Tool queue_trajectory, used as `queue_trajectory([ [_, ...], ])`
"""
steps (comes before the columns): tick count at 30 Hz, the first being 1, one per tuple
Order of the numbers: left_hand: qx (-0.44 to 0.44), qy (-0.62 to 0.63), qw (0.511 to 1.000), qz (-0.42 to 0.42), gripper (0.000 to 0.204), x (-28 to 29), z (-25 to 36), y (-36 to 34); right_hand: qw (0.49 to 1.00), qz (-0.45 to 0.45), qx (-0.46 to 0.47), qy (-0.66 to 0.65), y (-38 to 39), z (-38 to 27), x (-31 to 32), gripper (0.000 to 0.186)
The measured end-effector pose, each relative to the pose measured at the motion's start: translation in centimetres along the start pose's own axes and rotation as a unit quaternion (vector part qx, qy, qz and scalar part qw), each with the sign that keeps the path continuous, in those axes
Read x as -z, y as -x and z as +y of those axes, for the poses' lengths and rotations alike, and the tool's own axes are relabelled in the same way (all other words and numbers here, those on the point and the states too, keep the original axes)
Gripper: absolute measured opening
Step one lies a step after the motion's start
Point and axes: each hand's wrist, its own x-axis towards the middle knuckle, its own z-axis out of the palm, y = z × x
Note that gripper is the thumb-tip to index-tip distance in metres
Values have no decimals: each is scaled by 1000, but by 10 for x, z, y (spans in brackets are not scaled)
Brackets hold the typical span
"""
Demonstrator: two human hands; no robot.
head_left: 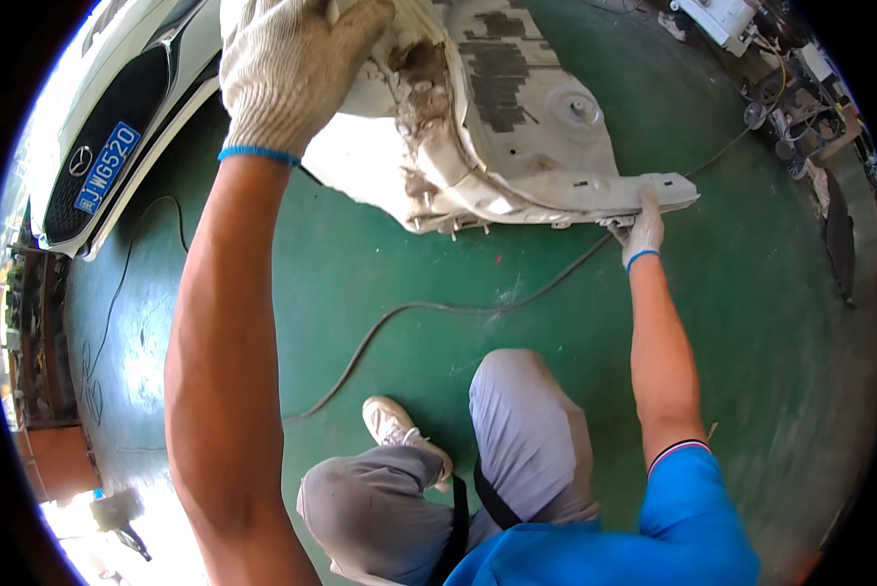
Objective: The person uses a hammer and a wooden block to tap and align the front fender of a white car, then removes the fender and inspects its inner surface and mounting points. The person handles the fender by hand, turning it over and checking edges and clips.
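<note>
A large white car body panel (546,190), a cut section with brown rust and grey bare patches, is held up in front of me. My right hand (643,234), in a pale knit glove with a blue cuff, is closed around its narrow right end. At the upper left, my left hand (287,73) wears a matching glove. Its thumb lies against the panel's rusty side, and the fingers run partly out of the picture. Small studs stick out along the panel's lower edge.
A white car's front (116,146) stands at the left. The dark cable (409,306) crosses the green floor (409,361) below the panel. Wheeled equipment (800,98) with hoses is at the far right. A reddish-brown box (59,459) sits at the lower left.
</note>
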Motion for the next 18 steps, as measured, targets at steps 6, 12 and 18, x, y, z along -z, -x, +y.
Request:
queue_trajectory([
  [6,5,1,1000,8,43,-4,5,-5,999,32,16,-3,1,-6,1,68],
  [12,11,1,1000,-9,41,-5,6,-9,999,27,28,-20,-2,-4,1,65],
  [18,14,-19,1000,-12,41,-3,0,-8,999,35,28,11,-1,-4,-1,63],
])
